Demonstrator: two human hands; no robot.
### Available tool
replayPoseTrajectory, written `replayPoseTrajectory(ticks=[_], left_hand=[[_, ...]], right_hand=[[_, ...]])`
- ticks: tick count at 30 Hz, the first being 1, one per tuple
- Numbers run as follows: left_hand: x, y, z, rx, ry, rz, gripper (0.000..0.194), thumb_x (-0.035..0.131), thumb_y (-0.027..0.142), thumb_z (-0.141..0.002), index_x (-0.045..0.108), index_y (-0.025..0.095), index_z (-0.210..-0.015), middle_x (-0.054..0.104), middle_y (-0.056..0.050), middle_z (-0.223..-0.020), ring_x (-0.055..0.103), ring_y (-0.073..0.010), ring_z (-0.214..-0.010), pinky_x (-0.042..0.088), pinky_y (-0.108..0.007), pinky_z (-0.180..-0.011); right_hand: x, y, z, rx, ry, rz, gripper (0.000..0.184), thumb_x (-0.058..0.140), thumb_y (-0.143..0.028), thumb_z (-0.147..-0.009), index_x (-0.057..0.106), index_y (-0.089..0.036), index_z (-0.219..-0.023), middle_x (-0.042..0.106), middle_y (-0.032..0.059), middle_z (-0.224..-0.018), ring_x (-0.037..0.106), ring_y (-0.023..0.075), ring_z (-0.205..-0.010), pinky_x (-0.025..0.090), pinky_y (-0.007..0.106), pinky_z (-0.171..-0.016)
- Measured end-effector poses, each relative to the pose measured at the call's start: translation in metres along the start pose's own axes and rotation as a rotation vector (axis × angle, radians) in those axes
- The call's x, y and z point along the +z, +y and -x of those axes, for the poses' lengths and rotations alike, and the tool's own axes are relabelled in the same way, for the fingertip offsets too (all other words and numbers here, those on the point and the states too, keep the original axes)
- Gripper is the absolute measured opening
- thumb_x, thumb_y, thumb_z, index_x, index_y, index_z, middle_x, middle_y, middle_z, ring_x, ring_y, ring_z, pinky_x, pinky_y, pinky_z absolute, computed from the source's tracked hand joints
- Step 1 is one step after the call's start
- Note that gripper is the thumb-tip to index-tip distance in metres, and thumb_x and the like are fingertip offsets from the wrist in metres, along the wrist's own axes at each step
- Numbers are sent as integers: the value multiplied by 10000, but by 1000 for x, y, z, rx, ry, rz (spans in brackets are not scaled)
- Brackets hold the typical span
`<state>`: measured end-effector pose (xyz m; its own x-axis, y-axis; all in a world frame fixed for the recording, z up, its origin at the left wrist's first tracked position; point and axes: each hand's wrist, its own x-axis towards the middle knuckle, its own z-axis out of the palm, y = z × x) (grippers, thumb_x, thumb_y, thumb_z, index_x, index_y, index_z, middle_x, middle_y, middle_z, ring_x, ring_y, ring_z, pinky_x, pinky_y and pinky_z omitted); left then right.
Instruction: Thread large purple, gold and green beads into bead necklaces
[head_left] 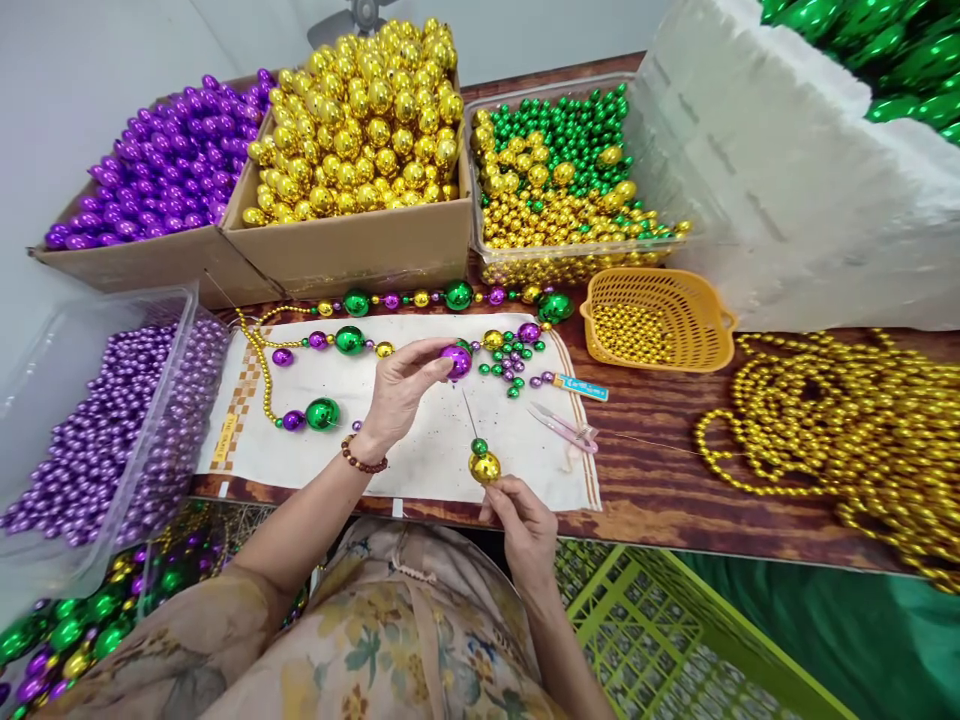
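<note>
Table (652,400): dark, wood-grained, carrying the white cloth (427,465), my landmark. Yellow basket (694,320): just beyond the cloth's far right corner, holding small gold beads.

My left hand (401,392): above the cloth's middle, thumb and fingers pinched on a purple bead (454,363). My right hand (529,530): at the cloth's near edge, fingers closed on the lower side of a gold bead (484,466); whether they also grip the needle is hidden.

Scissors (562,430): at the cloth's right edge, clear of both hands. In my judgement they may stay there.

Green bead (479,447): on the needle, touching the gold one, over the cloth's near part. Loose small beads (512,366): the cloth's far right part.

Needle (470,415): bare tip pointing towards the cloth's far edge, just short of the purple bead. Recommended: steady the right grip, turn the purple bead's hole squarely to the tip, and keep the left fingertips off the hole's line, lest the point prick.
</note>
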<state>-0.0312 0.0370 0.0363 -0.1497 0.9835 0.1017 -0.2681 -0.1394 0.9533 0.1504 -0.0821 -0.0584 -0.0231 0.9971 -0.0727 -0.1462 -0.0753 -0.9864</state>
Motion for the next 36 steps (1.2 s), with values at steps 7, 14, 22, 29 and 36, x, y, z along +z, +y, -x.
replayPoseTrajectory(ticks=[7,14,22,29,36], left_hand=[[7,2,1,-159,33,191,277,872,390,-700,800,246,-925,767,-24,-876,687,-129,-736,509,-239,-644],[8,5,3,-198,37,227,297,865,399,-710,781,223,-934,764,-30,-876,704,-149,-752,532,-283,-711],[11,3,6,-230,33,237,297,866,402,-709,784,220,-929,761,-30,-874,692,-134,-739,514,-258,-674],[15,6,9,-204,53,277,285,859,403,-723,781,227,-933,761,-25,-906,695,-132,-755,524,-265,-696],[14,6,7,-231,55,279,279,856,415,-726,773,234,-922,764,-25,-935,699,-133,-782,520,-258,-700]], right_hand=[[3,0,-1,18,-3,8,186,621,-300,-927,653,-187,-783,576,-27,-581,543,113,-530,433,232,-554],[4,0,0,46,19,-3,176,641,-314,-915,657,-189,-792,582,-32,-575,541,115,-530,437,237,-568],[8,-2,-1,63,37,-29,179,651,-322,-899,653,-188,-781,580,-30,-569,540,117,-526,443,239,-559],[12,-5,0,77,37,-31,197,641,-332,-902,647,-185,-771,582,-24,-576,534,120,-524,428,245,-544],[10,-6,0,72,41,-27,193,640,-336,-906,649,-188,-783,584,-23,-584,541,124,-537,440,247,-554]])
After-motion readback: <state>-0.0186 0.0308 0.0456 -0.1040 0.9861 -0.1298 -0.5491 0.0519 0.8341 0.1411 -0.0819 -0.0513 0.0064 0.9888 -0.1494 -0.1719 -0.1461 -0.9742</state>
